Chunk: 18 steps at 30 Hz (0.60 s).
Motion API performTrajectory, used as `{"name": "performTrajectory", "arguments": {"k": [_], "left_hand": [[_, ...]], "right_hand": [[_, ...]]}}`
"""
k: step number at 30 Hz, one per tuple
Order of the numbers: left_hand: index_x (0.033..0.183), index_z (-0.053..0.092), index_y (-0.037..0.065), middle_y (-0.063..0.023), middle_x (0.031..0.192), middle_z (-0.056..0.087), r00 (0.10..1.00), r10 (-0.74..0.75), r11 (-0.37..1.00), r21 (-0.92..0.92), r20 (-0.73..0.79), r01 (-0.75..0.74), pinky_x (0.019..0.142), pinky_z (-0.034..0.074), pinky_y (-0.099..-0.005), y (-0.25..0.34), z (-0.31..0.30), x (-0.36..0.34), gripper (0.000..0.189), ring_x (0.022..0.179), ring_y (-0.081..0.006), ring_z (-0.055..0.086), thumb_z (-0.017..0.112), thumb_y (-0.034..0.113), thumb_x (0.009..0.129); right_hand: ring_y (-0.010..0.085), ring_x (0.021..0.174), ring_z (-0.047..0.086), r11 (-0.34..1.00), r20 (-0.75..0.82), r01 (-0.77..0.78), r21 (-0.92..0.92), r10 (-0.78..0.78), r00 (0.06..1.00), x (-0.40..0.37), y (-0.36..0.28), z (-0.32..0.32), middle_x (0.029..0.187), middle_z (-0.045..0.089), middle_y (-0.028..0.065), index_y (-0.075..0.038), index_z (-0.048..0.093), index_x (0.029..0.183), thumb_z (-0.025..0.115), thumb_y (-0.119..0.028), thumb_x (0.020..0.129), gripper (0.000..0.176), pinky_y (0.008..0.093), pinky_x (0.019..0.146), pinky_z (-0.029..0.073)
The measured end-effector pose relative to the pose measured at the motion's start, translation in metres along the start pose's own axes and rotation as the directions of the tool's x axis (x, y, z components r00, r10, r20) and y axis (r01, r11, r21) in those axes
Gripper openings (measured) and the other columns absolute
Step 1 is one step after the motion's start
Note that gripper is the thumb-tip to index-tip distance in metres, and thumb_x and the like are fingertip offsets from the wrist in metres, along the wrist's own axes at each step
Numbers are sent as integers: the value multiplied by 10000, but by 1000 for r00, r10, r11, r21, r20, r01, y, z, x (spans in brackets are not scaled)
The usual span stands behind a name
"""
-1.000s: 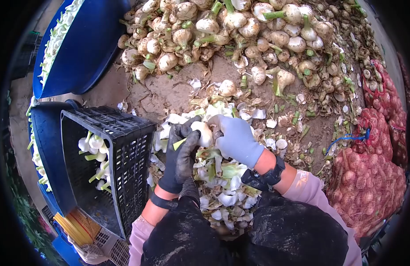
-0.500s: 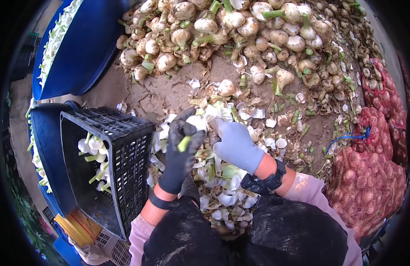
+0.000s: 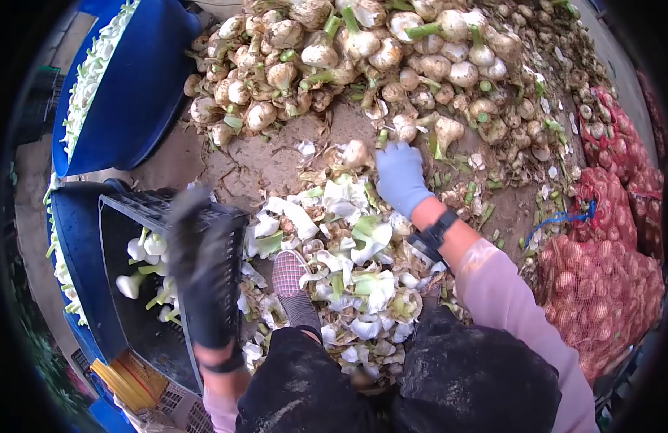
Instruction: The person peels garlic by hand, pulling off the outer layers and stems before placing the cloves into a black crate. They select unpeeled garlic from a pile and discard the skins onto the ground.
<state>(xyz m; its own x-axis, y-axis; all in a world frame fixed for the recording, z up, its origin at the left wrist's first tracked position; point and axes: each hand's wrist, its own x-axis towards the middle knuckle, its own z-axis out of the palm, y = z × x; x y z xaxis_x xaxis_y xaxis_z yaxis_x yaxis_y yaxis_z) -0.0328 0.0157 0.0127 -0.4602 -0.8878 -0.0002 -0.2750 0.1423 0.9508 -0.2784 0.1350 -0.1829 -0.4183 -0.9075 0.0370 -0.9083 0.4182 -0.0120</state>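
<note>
My left hand (image 3: 193,238), in a dark glove, is smeared by motion over the near side of the black crate (image 3: 222,252); its fingers cannot be made out. Inside the crate lie several peeled white garlic bulbs (image 3: 155,245) with green stems, and one bulb (image 3: 129,286) shows apart at the left. My right hand (image 3: 402,177), in a pale blue-grey glove, is at the edge of the garlic heap with its fingers curled downward. An unpeeled garlic bulb (image 3: 357,154) lies just left of it and another (image 3: 405,128) just beyond its fingertips. What the fingers hold, if anything, is hidden.
Unpeeled garlic (image 3: 283,36) is heaped across the back. Peeled skins (image 3: 348,267) cover the ground around my shoe (image 3: 289,273). A blue tub (image 3: 132,86) with peeled garlic stands at upper left; red mesh sacks (image 3: 601,296) stand at right.
My left hand has swung left from the skins to the crate, and a further peeled bulb shows in the crate. My right hand has moved up and right to the heap's edge.
</note>
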Motion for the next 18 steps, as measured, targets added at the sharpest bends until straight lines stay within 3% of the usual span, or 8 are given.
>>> {"name": "performTrajectory", "arguments": {"k": [4,7,10,11,12,14,16,18], "left_hand": [[1300,472,56,-118,1296,522,880,257,909,210,398,-360,1003,422,-328,-88,86,16,595,1193,-248,515,733,68,767],[1259,447,34,-98,1215,530,836,-47,943,-253,546,218,973,444,-328,-100,105,11,659,1124,-199,525,788,47,696],[1228,428,33,-96,1162,515,908,-134,980,-85,397,182,936,460,-305,-93,104,5,652,1062,-173,524,801,49,693],[1242,395,29,-83,1132,517,884,-308,886,-233,352,402,926,475,-292,-100,109,0,671,1076,-161,533,784,10,695],[1242,395,29,-83,1132,517,883,-305,888,-229,356,399,926,475,-292,-94,111,-1,671,1076,-161,533,784,10,695],[1271,378,28,-78,1140,517,869,-162,929,-226,469,294,899,493,-290,-77,116,-6,700,1044,-159,546,787,11,702],[1308,358,26,-89,1168,517,805,-194,848,-317,560,425,936,470,-302,-76,118,-15,738,1080,-166,533,787,15,708],[1335,355,24,-101,1208,510,806,-216,868,-270,551,418,967,446,-304,-82,114,-14,784,1125,-172,518,803,31,692]], "right_hand": [[241,831,574,985,54,99,139,-107,993,-10,-6,-50,851,606,53,-168,642,961,614,-138,657,307,357,703,386],[264,836,565,841,8,260,475,-300,954,-20,-3,-79,888,604,108,-88,641,1014,634,-95,658,356,409,764,433],[192,767,556,710,-209,78,699,99,973,-22,13,-73,817,568,91,-53,599,1080,595,-95,783,300,344,730,473],[199,776,587,-38,221,-218,975,191,956,-28,23,-57,859,594,115,-46,603,1102,599,-116,807,303,329,715,503],[205,785,619,-738,558,-416,531,-65,827,-34,28,-42,901,620,139,-39,607,1124,603,-138,832,308,314,701,533],[144,652,581,-420,400,-407,811,-109,910,-47,-1,-28,811,637,71,24,605,1034,589,-125,880,215,237,547,476],[119,620,565,286,384,-354,891,-55,922,-41,-12,-62,695,604,28,13,615,944,553,-157,932,181,244,498,452],[118,600,560,112,522,-513,851,-80,849,-35,-15,-93,667,588,26,10,615,913,549,-187,943,210,252,485,447]]}}
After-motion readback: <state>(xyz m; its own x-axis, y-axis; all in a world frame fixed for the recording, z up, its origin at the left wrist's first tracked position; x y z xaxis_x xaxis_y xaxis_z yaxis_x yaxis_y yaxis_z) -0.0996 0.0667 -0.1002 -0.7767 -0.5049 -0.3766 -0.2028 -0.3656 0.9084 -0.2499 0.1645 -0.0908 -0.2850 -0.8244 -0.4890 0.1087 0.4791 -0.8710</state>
